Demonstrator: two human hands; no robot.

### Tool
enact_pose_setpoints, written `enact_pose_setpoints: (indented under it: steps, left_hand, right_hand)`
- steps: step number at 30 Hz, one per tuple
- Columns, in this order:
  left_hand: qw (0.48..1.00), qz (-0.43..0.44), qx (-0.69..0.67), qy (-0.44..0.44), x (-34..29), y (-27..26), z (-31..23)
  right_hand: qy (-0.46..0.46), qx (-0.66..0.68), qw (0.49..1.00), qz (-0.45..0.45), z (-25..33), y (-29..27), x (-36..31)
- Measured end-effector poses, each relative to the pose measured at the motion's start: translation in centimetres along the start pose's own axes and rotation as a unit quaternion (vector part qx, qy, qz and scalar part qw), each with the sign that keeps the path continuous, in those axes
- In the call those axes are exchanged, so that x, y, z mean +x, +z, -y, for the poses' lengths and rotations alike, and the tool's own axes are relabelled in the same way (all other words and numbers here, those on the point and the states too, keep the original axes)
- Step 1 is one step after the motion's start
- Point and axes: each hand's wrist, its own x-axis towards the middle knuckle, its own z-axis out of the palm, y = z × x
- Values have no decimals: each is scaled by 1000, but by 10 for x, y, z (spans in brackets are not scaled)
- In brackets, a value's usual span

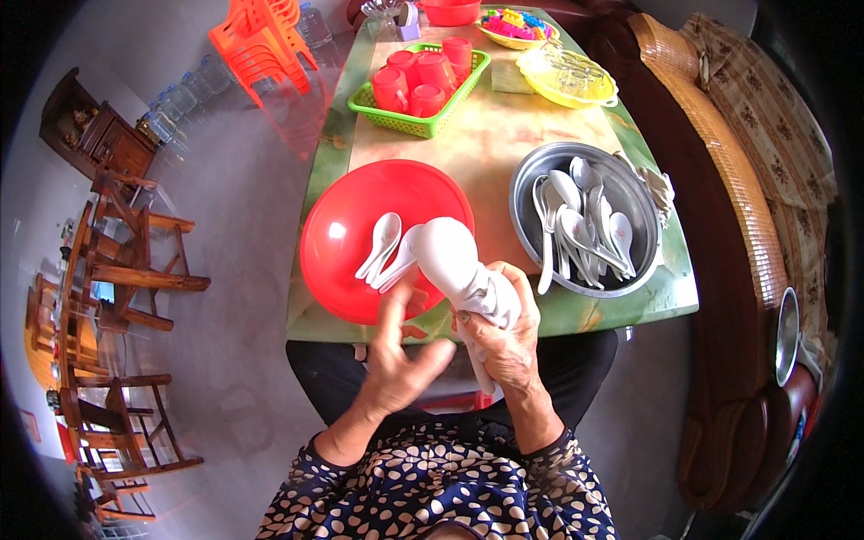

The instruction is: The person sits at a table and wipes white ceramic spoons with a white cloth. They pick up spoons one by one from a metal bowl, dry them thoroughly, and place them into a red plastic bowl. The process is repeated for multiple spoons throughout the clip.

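Note:
My right hand point(513, 337) is closed round a white ladle point(447, 252), its rounded bowl raised over the near right rim of a red basin point(337, 261). Bunched white material, seemingly a cloth point(495, 301), is pressed against the ladle in that same grip. My left hand point(396, 360) is at the basin's near edge, holding nothing, with thumb and forefinger spread apart. White soup spoons point(382, 241) lie together inside the basin, partly behind the ladle. Right of it, a grey metal bowl point(526, 229) holds several white and metal spoons point(585, 211).
Farther up the green-edged table point(504, 126) stands a green basket point(405, 123) of red cups point(432, 70). Beyond are a yellow basket point(576, 85) and a plate of colourful pieces point(513, 25). Wooden stools point(144, 270) stand left; a long wooden bench point(666, 90) runs along the right.

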Motion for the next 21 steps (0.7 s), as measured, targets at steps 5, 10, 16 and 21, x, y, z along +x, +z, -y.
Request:
enact_pose_setpoints:
  steps: [5, 10, 16, 21]
  left_hand:
    - [955, 13, -295, -29, 39, -5, -9]
    - [907, -83, -402, -95, 47, 10, -7]
    - [857, -103, -493, -112, 51, 8, 10]
    - [879, -76, -463, -86, 53, 0, 0]
  right_hand:
    - [-12, -100, 993, 55, -4, 8, 0]
    - [54, -68, 994, 66, -14, 7, 4]
    - [80, -82, 990, 83, -26, -2, -4]
    - [144, -88, 981, 94, -21, -5, -23]
